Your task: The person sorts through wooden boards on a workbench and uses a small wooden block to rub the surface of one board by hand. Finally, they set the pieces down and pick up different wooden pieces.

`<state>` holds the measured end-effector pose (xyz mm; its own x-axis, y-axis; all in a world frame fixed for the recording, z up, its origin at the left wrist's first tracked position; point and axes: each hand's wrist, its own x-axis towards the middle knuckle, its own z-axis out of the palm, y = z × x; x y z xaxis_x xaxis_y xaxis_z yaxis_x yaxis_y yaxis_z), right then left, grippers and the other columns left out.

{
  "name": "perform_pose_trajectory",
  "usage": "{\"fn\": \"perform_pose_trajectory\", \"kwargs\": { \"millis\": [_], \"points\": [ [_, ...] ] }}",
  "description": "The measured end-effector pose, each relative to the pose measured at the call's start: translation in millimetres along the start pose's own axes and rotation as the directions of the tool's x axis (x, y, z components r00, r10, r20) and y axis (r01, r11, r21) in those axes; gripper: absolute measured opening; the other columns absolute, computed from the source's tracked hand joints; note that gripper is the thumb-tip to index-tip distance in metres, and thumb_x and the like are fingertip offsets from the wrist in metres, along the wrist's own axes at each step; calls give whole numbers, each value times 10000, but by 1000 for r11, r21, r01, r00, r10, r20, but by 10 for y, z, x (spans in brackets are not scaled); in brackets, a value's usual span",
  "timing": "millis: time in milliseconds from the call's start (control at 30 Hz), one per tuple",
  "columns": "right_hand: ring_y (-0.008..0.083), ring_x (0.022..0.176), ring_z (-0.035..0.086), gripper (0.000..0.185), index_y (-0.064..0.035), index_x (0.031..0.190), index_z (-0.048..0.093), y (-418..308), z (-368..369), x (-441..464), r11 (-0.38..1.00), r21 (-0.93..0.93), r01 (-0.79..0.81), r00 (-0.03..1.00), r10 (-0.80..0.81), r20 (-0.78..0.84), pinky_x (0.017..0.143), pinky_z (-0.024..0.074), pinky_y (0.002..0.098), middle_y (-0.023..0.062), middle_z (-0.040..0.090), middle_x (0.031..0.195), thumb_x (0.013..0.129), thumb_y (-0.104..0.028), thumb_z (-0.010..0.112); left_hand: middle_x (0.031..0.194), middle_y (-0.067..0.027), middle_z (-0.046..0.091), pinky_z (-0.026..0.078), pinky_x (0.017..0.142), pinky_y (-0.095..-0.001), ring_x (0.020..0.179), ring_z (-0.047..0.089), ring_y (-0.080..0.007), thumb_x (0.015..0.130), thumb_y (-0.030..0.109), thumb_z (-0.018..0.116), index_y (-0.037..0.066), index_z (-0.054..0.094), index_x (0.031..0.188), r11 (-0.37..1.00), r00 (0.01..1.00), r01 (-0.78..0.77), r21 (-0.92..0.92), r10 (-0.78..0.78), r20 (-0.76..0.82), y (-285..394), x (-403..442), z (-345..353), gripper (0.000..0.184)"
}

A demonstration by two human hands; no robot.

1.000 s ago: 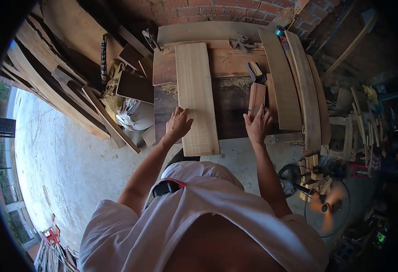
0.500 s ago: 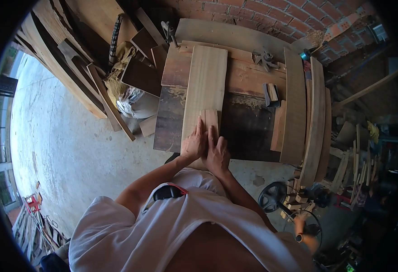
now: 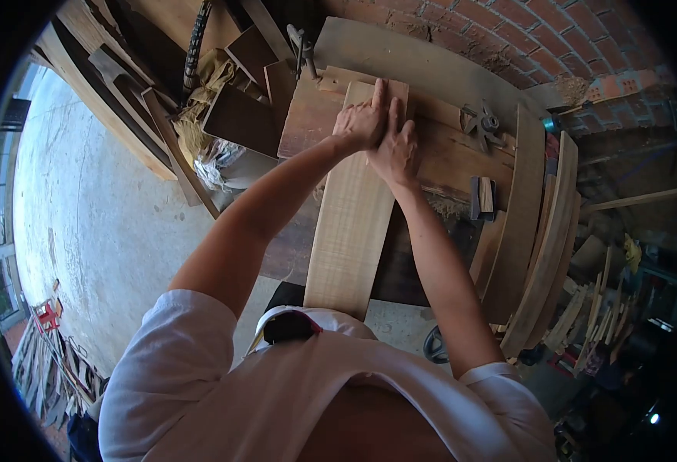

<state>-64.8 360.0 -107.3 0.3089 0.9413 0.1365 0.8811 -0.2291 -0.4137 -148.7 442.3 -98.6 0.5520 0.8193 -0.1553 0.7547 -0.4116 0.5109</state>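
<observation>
A long pale wooden board (image 3: 350,239) lies lengthwise on the workbench, its near end close to my waist. Both of my hands press on a small wooden block (image 3: 399,90) at the board's far end. My left hand (image 3: 361,121) lies over the block's left side, index finger stretched forward along it and the other fingers bent. On the right side, my right hand (image 3: 396,150) grips it, index finger extended and thumb side close to the left hand. Most of the block, and its underside, are hidden by my hands.
On the dark bench top (image 3: 284,239) are a star-shaped metal part (image 3: 483,125) and a small dark holder with wood pieces (image 3: 482,198). Long planks (image 3: 542,246) line the right side. A metal clamp (image 3: 301,50) stands at the back left, near stacked boards (image 3: 142,131).
Both hands have slid the block forward along the board, from near my body to its far end. My arms are now stretched out, and the view has shifted slightly.
</observation>
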Motion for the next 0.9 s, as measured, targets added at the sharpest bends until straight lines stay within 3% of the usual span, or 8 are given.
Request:
{"fn": "perform_pose_trajectory", "kwargs": {
  "millis": [200, 367, 467, 533, 633, 733, 867, 900],
  "points": [
    [377, 954, 543, 1089, -82, 1529, 230, -206, -206, -1434, 999, 42, 0, 990, -6, 142, 773, 522, 447, 205, 463, 1031, 638, -260, 831, 1207, -215, 622, 455, 943, -447, 1089, 620, -343, 959, 352, 460, -20, 36, 1536, 998, 999, -36, -56, 34, -38, -126, -1407, 552, 807],
    [368, 924, 529, 1096, -54, 1524, 248, -201, -195, -2474, 997, 74, -9, 972, -8, 236, 771, 529, 429, 202, 444, 1027, 624, -269, 836, 1269, -205, 577, 445, 939, -420, 1107, 605, -325, 958, 354, 478, -60, 33, 1525, 998, 983, 40, -44, -31, 184, -62, -2500, 768, 831],
    [369, 931, 525, 1097, -31, 1520, 239, -149, -284, -2146, 998, 64, -3, 952, -17, 305, 773, 527, 429, 207, 441, 1050, 632, -270, 837, 1266, -202, 573, 446, 915, -422, 1098, 603, -323, 963, 331, 474, -71, 44, 1520, 993, 997, -28, -112, 36, 62, 5, -2201, 701, 811],
    [406, 925, 534, 1186, -32, 1529, 204, -62, -257, -1661, 999, 48, 4, 986, -11, 164, 735, 529, 439, 225, 437, 1048, 577, -276, 868, 1247, -211, 582, 446, 904, -440, 1079, 603, -339, 965, 331, 469, -53, 59, 1525, 988, 995, -90, -125, 93, 18, 20, -1602, 597, 794],
    [386, 956, 524, 1091, -1, 1504, 236, 180, -127, -743, 999, -30, 19, 1000, -19, -4, 818, 510, 444, 226, 454, 1059, 637, -267, 842, 1325, -223, 553, 426, 989, -469, 1150, 585, -368, 969, 320, 422, 3, 59, 1537, 978, 986, -165, -124, 162, -30, 78, -532, 444, 746],
    [405, 990, 528, 1019, -18, 1491, 265, 410, -30, 92, 1000, -27, -15, 997, 13, -77, 841, 501, 466, 242, 461, 1079, 672, -266, 818, 1317, -233, 560, 471, 944, -451, 1112, 607, -392, 973, 313, 391, 11, 52, 1536, 981, 982, -191, -35, 191, -4, 162, 365, 271, 723],
    [410, 1009, 526, 972, -35, 1485, 286, 422, -70, 259, 997, -56, -53, 995, 48, -85, 832, 500, 472, 238, 464, 1088, 695, -280, 796, 1297, -245, 570, 494, 903, -459, 1077, 620, -405, 990, 341, 355, 35, 44, 1542, 972, 970, -234, -22, 232, -78, 152, 628, 274, 703],
    [423, 1022, 519, 1003, -62, 1504, 248, 345, -79, 120, 995, -53, -82, 995, 79, -58, 845, 501, 490, 235, 458, 1100, 698, -287, 801, 1300, -250, 563, 502, 889, -464, 1069, 619, -413, 995, 358, 364, 34, 44, 1541, 986, 985, -168, -3, 168, 40, 195, 455, 177, 711]
  ]
}}
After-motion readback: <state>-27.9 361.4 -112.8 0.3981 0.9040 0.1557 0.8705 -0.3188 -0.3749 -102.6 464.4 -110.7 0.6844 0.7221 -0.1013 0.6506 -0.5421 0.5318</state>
